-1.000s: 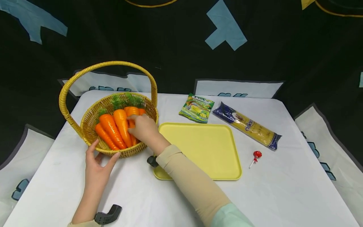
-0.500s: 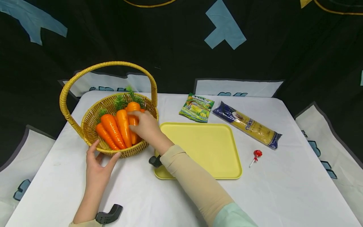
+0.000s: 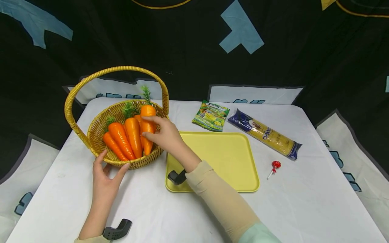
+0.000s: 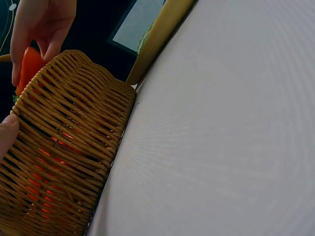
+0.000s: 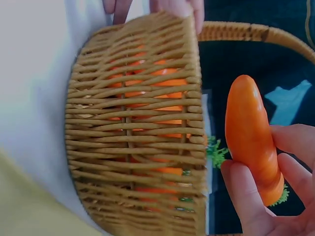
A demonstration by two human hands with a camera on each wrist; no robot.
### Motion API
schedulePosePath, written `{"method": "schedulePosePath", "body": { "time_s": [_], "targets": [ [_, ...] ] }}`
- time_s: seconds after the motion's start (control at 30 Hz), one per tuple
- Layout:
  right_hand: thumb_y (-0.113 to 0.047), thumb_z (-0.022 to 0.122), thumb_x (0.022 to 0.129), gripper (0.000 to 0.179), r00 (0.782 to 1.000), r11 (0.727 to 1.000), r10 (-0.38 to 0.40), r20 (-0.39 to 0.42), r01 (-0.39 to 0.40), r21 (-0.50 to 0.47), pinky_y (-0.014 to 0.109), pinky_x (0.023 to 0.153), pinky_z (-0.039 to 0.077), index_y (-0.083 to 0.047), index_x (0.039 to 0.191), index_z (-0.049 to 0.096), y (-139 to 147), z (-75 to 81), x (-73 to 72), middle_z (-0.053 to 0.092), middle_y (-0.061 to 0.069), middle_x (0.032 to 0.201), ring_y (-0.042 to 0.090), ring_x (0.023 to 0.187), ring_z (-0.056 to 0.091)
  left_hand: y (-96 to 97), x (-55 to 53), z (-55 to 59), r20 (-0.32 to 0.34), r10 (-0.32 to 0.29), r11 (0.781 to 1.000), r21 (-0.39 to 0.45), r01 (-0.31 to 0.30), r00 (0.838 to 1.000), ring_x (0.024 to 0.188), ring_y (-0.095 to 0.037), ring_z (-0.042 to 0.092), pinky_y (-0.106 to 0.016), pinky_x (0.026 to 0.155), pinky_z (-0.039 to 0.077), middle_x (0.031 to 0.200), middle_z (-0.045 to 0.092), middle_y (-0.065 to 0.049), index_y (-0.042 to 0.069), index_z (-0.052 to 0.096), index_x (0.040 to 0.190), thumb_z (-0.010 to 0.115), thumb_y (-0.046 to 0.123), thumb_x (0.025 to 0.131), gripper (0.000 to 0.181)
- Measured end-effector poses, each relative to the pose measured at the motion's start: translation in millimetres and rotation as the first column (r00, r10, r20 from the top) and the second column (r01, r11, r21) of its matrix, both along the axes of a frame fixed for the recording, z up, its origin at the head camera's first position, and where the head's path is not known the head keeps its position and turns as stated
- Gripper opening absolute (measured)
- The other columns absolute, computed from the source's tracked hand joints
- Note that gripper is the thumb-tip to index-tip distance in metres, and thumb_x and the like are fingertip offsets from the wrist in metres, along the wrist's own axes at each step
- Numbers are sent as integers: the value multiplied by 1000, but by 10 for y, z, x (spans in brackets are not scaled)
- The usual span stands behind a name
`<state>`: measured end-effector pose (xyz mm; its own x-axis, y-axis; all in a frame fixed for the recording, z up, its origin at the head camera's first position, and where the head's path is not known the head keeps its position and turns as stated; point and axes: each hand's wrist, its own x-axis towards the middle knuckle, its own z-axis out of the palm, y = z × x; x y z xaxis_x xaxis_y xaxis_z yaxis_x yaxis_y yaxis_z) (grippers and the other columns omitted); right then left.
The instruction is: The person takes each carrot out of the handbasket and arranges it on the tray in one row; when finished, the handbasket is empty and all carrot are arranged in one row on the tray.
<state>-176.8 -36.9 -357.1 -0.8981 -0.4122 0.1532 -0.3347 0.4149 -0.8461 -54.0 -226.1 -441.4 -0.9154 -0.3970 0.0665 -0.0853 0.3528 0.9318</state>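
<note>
My right hand [image 3: 165, 133] pinches an orange carrot [image 5: 248, 132] with a green leafy top between thumb and fingers. In the right wrist view the carrot is raised above the rim of the wicker basket [image 5: 138, 118]. Several other carrots [image 3: 121, 140] lie side by side in the basket, leaf ends toward the back. My left hand [image 3: 104, 179] rests at the basket's near rim, with thumb and fingers spread along it. In the left wrist view, the left thumb [image 4: 7, 132] touches the rim, while the right hand [image 4: 44, 24] and the carrot show above the weave.
Right of the basket lies a yellow tray [image 3: 218, 162], partly under the right forearm. Behind it is a green packet [image 3: 210, 116]. A pasta bag [image 3: 264, 135] and a red lollipop [image 3: 275, 165] lie farther right. The basket's tall handle [image 3: 121, 68] arches above it.
My right hand has drawn one carrot up from among the others and shifted slightly right with it. The left hand has stayed at the basket rim.
</note>
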Motion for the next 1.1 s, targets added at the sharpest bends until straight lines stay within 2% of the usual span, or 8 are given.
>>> {"method": "schedulePosePath", "body": {
  "time_s": [0.1, 0.3, 0.5, 0.63, 0.8, 1.0, 1.1],
  "targets": [
    [-20, 75, 85, 46, 1000, 1000, 17, 23, -16, -26, 20, 63, 51, -22, 130, 62, 156, 2, 120, 58, 2, 119, 13, 73, 56, 5, 0, 5, 0, -4, 1000, -5, 4, 1000, 134, -42, 31, -51, 111, 27, 155, 16, -10, 19, 18, 153, 74, 18, 87, 86],
    [-18, 77, 84, 47, 994, 997, 36, 104, -28, -76, 22, 68, 53, -22, 128, 64, 463, -68, 434, 58, 0, 114, 11, 77, 60, 4, 15, 23, -7, 0, 1000, -13, -1, 1000, 134, -43, 31, -50, 111, 27, 155, 16, -10, 19, 19, 152, 74, 18, 86, 86],
    [-16, 78, 82, 47, 977, 994, -27, 209, 48, -93, 27, 66, 55, -25, 127, 65, 697, -267, 653, 58, 0, 109, 13, 76, 62, 7, 10, 19, -17, 2, 1000, 1, -2, 1000, 134, -42, 32, -50, 111, 27, 155, 17, -10, 18, 20, 152, 75, 16, 86, 86],
    [-14, 77, 83, 46, 968, 994, -68, 242, 86, -63, 27, 58, 53, -23, 127, 65, 772, -443, 668, 56, 4, 104, 13, 71, 61, 4, 2, 1, -23, -5, 1000, 6, 5, 1000, 134, -41, 31, -49, 111, 27, 155, 17, -9, 18, 20, 152, 75, 15, 86, 86],
    [-18, 76, 84, 45, 977, 995, -94, 189, 86, 48, 26, 56, 49, -19, 127, 64, 765, -617, 622, 55, 7, 97, 15, 67, 55, -3, -6, -12, -16, -10, 1000, 13, 10, 1000, 135, -41, 30, -49, 112, 27, 156, 15, -9, 19, 20, 152, 75, 16, 86, 86],
    [-23, 76, 84, 44, 984, 984, -113, 138, 92, 152, 27, 65, 49, -19, 127, 64, 697, -698, 600, 58, 7, 101, 17, 79, 54, -2, 1, -3, -7, -11, 1000, 4, 11, 1000, 136, -41, 29, -49, 112, 26, 156, 14, -9, 19, 19, 152, 74, 18, 87, 85],
    [-25, 75, 84, 44, 986, 976, -121, 117, 97, 197, 28, 64, 48, -20, 127, 64, 663, -694, 603, 58, 9, 102, 18, 78, 54, -4, 11, 2, -8, -11, 1000, -3, 11, 1000, 136, -41, 29, -50, 112, 26, 156, 14, -10, 19, 19, 152, 74, 18, 87, 85]
  ]
}}
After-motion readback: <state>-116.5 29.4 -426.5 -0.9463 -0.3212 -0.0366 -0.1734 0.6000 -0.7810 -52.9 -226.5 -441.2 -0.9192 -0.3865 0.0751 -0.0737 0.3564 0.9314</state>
